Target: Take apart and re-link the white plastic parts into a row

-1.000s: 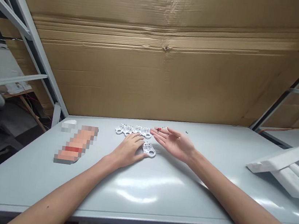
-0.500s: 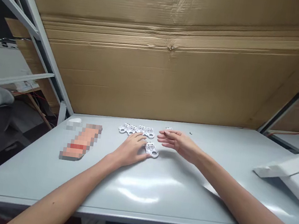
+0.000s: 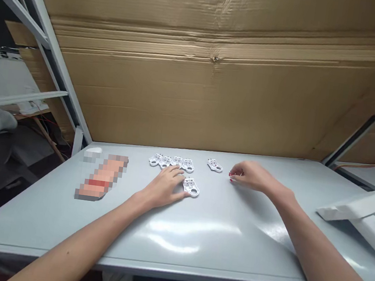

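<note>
My left hand [image 3: 165, 185] rests on the table around the left side of a small white bracket [image 3: 191, 187] with a round hole. Its thumb and index finger hold the piece at its edges. Several similar white brackets [image 3: 177, 162] lie in a row just beyond the fingers. Another loose bracket [image 3: 215, 165] lies to their right. Beyond that piece, my right hand [image 3: 250, 174] is down at the tabletop with thumb and fingers pinched. Small red spots show at the fingertips; whatever is between them is too small to make out.
A blurred orange object [image 3: 102, 177] and a blurred white item [image 3: 93, 154] are on the left of the table [image 3: 159, 252]. White foam-like pieces [image 3: 364, 214] lie at the right edge. Cardboard [image 3: 193, 99] forms the back, with metal frame posts [image 3: 63, 69] at the sides.
My right hand has moved right, away from the brackets, and closed from loosely bent fingers into a pinch where a small dark bit lay. The loose bracket is uncovered. My left hand stays put.
</note>
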`<state>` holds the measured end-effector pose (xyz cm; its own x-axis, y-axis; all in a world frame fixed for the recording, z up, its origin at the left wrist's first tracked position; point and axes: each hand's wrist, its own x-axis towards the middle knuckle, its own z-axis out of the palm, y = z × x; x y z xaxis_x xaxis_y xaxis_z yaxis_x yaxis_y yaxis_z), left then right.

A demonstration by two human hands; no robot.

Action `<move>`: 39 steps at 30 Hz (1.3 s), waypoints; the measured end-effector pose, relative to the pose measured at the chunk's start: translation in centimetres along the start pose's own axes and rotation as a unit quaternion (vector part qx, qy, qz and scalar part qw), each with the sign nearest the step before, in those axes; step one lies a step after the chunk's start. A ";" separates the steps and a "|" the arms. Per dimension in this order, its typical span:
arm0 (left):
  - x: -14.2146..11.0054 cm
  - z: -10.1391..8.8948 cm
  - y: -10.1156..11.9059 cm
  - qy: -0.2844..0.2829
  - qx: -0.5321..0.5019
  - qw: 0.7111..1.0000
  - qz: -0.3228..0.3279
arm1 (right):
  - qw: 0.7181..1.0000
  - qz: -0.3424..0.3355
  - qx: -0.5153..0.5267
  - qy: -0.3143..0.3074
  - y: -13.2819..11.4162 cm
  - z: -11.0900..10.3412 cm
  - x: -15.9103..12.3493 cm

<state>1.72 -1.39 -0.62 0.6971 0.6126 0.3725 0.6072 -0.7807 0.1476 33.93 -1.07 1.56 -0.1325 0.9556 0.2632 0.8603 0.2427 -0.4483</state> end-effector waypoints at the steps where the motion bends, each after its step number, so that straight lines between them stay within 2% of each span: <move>1: 0.0 0.0 0.0 0.000 -0.002 1.000 0.000 | 1.000 0.006 0.000 -0.021 -0.1 -0.2 0.0; 4: 0.0 0.1 -0.2 0.006 -0.008 1.000 0.001 | 0.997 0.038 -0.043 -0.050 -0.8 -0.6 0.2; 7: 0.0 0.3 -0.2 0.008 -0.011 1.000 0.004 | 0.998 0.028 -0.060 -0.007 -1.9 -0.1 0.4; 9: 0.0 0.4 -0.2 0.005 -0.014 1.000 0.004 | 0.999 -0.024 -0.034 0.035 -3.0 0.9 0.4; 10: 0.0 0.4 -0.2 0.003 -0.016 1.000 0.003 | 0.997 -0.074 -0.010 0.035 -3.7 1.5 0.3; 13: -0.1 0.5 -0.5 -0.001 -0.008 1.000 -0.007 | 0.975 -0.217 0.043 -0.015 -5.9 3.2 -0.5; 17: -0.4 0.2 -1.8 -0.006 0.012 0.999 -0.048 | 0.957 -0.271 0.058 -0.091 -8.2 4.6 -1.6; 20: -0.5 0.0 -2.8 -0.021 0.005 0.996 -0.083 | 0.953 -0.276 0.049 -0.118 -8.7 5.0 -1.9; 24: -0.5 0.0 -3.2 -0.047 0.003 0.994 -0.103 | 0.962 -0.257 -0.003 -0.087 -8.5 5.1 -1.6; 28: -0.4 -0.1 -2.8 -0.054 0.013 0.993 -0.103 | 0.973 -0.218 -0.062 -0.039 -7.5 4.7 -1.0; 31: -0.4 -0.2 -2.5 -0.064 0.022 0.993 -0.101 | 0.980 -0.188 -0.065 -0.029 -6.6 4.8 -0.7; 39: -0.3 0.4 -2.4 -0.034 0.037 0.996 -0.075 | 0.981 -0.178 -0.075 -0.002 -5.9 7.2 -0.2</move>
<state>0.21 0.37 -1.42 0.6187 0.7308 0.2884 0.7314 -0.6698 0.1284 25.34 -1.46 -1.99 -0.4392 0.8153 0.3773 0.8220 0.5342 -0.1974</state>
